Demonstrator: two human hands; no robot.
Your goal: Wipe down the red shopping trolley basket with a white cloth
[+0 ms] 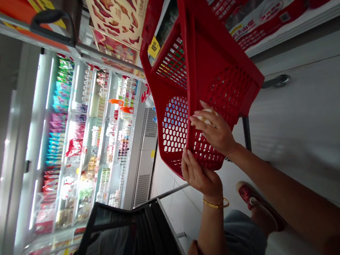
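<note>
Red basket [213,80] sits tilted between both hands: left hand [201,176] curls round its lower rim, right hand [215,133] closes over the mesh wall, pinching something pale. Steadying step, seemingly; levelling it calls for both grips firm.

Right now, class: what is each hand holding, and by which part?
The left hand grips the red basket by the edge of its mesh wall. The right hand clasps a small pale thing against that wall.
</note>
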